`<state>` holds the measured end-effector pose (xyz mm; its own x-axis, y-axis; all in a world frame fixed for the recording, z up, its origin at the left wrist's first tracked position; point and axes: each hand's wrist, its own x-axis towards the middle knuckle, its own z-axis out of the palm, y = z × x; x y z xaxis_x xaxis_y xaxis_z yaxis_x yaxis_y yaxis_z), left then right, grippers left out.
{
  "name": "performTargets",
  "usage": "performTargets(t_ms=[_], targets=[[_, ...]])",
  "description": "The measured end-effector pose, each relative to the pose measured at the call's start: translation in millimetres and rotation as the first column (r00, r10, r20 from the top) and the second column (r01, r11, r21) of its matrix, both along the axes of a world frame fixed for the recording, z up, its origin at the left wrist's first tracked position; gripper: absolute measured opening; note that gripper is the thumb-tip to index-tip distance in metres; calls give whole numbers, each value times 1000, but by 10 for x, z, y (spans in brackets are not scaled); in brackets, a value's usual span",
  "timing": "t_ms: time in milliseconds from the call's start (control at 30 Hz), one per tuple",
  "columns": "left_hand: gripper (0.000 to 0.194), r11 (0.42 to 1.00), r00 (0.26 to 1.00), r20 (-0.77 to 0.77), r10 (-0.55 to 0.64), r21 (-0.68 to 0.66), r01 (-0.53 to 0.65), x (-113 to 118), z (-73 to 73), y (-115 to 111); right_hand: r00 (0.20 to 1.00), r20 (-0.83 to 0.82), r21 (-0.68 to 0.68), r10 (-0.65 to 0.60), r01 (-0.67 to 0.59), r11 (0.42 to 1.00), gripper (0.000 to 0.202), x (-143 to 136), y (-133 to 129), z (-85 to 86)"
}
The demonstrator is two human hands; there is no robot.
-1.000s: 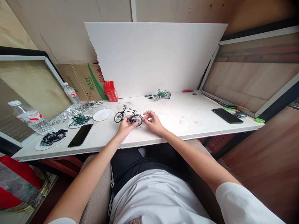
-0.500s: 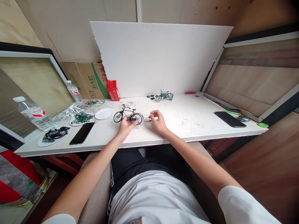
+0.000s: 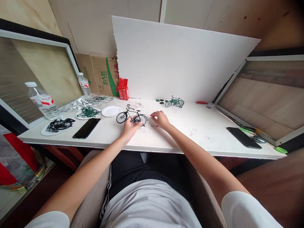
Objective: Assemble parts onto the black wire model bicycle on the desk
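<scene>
A black model bicycle (image 3: 132,117) is held upright just above the table by my left hand (image 3: 131,127), whose fingers grip it low near the pedals and rear wheel. Right of its rear wheel is my right hand (image 3: 161,120), thumb and fingertips drawn together in a pinch. Whatever those fingertips hold is too small to name. A thin dark piece (image 3: 154,126) lies on the table below that hand. Farther back stands a green model bicycle (image 3: 174,102), with several small dark green parts (image 3: 160,101) on its left.
On the left are paper plates with black parts (image 3: 60,124) and green parts (image 3: 88,111), a bare plate (image 3: 111,110), a phone (image 3: 86,128), bottles (image 3: 45,102) and a red box (image 3: 123,89). Another phone (image 3: 244,137) lies at right. A white board (image 3: 180,60) stands behind.
The view has tilted and shifted, so the table appears moved. My left hand still holds the black bicycle, and my right hand stays pinched beside its rear wheel.
</scene>
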<state>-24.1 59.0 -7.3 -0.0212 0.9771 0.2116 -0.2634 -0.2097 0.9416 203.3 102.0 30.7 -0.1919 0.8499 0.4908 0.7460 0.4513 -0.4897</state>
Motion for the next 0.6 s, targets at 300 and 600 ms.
performTargets(t_ms=[300,600], targets=[[62,999,999,-6,48,-6,-49,25,-49,20,890,60,-249,453,-426,870,23,-78,-102,82],[58,999,999,24,36,-15,-36,25,-35,9,848,238,-157,473,-447,881,24,-139,-179,123]])
